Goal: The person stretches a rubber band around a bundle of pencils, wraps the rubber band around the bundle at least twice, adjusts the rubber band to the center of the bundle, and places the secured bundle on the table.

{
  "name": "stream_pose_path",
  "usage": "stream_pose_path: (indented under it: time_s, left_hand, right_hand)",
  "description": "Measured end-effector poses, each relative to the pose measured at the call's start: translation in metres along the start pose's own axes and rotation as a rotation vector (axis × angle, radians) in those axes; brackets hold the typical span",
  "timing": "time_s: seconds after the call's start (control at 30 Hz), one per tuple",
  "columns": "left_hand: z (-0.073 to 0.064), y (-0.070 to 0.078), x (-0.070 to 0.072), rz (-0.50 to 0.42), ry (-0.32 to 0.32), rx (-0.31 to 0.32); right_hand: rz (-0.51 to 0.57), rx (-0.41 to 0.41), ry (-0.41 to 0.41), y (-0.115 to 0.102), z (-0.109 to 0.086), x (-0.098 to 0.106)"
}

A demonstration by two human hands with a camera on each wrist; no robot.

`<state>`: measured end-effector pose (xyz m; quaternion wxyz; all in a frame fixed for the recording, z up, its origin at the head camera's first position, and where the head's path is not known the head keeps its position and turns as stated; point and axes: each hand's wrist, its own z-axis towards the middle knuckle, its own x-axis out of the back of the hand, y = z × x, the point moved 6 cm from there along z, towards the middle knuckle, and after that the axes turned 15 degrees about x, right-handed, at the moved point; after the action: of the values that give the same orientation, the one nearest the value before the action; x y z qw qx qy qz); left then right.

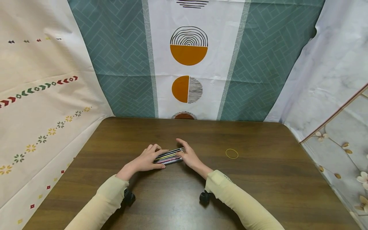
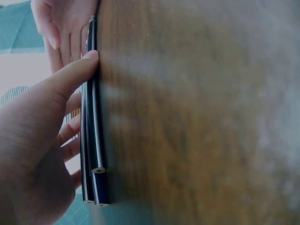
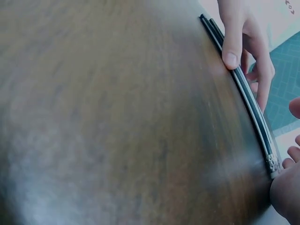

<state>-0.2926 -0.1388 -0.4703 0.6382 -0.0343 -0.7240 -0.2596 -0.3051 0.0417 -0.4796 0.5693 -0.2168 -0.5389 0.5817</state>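
Note:
Several pencils (image 1: 170, 156), dark with silver stripes and a few in yellow and pink, lie side by side as a bundle on the table. My left hand (image 1: 146, 159) grips them near their left ends, thumb on the near side and fingers on the far side. The right hand (image 1: 190, 157) is at the eraser ends, its palm against them and its fingers stretched out past the far side. In the left wrist view, the plain ends of the pencils (image 2: 97, 122) sit unevenly. Metal eraser bands show on the pencils (image 3: 255, 110) in the right wrist view.
A thin yellow rubber band (image 1: 231, 158) lies on the brown wooden table (image 1: 258, 185), right of the hands. Patterned cloths (image 1: 120, 64) hang behind the table's far edge and along both sides.

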Motion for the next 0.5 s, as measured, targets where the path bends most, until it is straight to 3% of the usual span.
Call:
stream_pose_path:
  time_s: [0.3, 0.4, 0.5]
  left_hand:
    - [-0.011, -0.001, 0.003, -0.014, 0.044, 0.009]
    - [-0.02, -0.004, 0.007, -0.067, 0.103, 0.042]
    - [-0.028, -0.011, 0.01, -0.2, 0.133, 0.124]
  right_hand:
    - [-0.039, 0.026, -0.033, 0.001, -0.001, -0.002]
    - [-0.047, 0.038, -0.041, 0.001, -0.001, -0.002]
    - [-0.044, 0.034, -0.043, 0.001, -0.001, -0.002]
